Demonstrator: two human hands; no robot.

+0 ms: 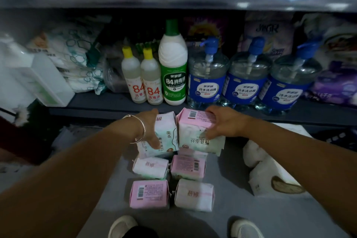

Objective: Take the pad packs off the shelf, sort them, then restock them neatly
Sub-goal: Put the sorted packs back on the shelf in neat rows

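Note:
Several pad packs lie on the grey floor below the shelf. My left hand [149,129], with a silver bangle on the wrist, grips a white-and-mint pad pack [166,133] from its left side. My right hand [225,121] grips a pink-topped pad pack [195,121] from its right side. The two held packs touch each other, just in front of the lower shelf's edge [96,111]. Beneath them sit two small packs, one white [150,167] and one pink [188,167]. Nearer me lie a pink pack [149,193] and a white pack [194,195].
The lower shelf holds two yellow-capped 84 bottles [143,83], a tall green-labelled bottle [173,63], three blue pump bottles [245,77], and bagged goods at left and right. White tissue packs [264,172] lie on the floor at right. My shoes [121,226] show at the bottom.

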